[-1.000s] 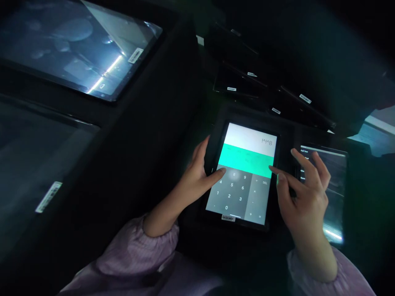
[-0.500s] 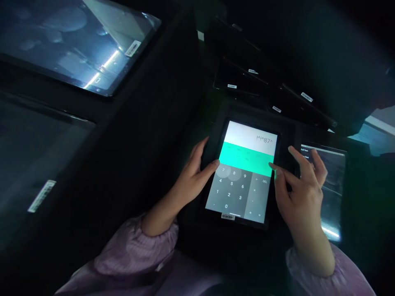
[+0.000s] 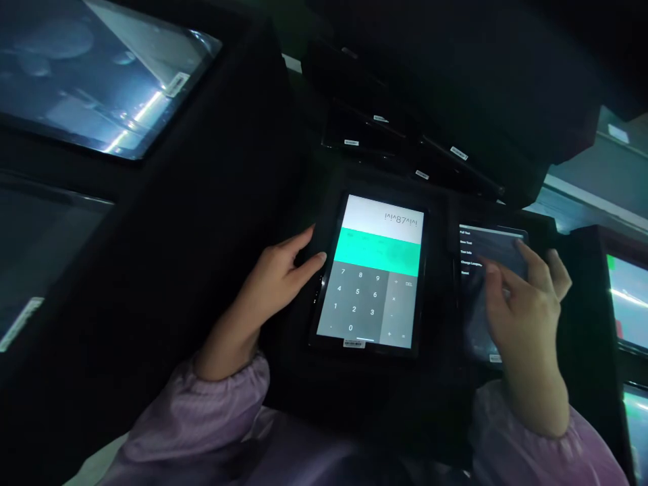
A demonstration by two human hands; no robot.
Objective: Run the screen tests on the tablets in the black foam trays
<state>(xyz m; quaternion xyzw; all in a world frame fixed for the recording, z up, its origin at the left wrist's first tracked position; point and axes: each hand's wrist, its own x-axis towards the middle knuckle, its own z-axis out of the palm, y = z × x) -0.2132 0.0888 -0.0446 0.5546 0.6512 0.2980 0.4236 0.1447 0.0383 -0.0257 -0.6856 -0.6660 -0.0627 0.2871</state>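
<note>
desk [image 3: 217, 189]: dark all over, hard to read. big screen [image 3: 101, 74] at my far left, unlit, glare streak across it. stack [image 3: 385, 135] of dark tablets behind the work area, white labels on their edges.

tablet [image 3: 372, 277] lies flat at centre, lit: white strip on top, green band, grey keypad below. second tablet [image 3: 478, 297] just beside it on the right, dim, short menu list at its top left.

left hand [image 3: 276, 283]: grip loosely spread, pinching nothing, thumb tip touching the tablet's left edge, off the keypad. right hand [image 3: 521, 304]: grip loose and half-curled, pinching nothing, fingers over the second tablet's screen; i cannot tell if a tip touches the glass.

label [image 3: 353, 343] on the tablet's near bezel, print too small to read.
</note>
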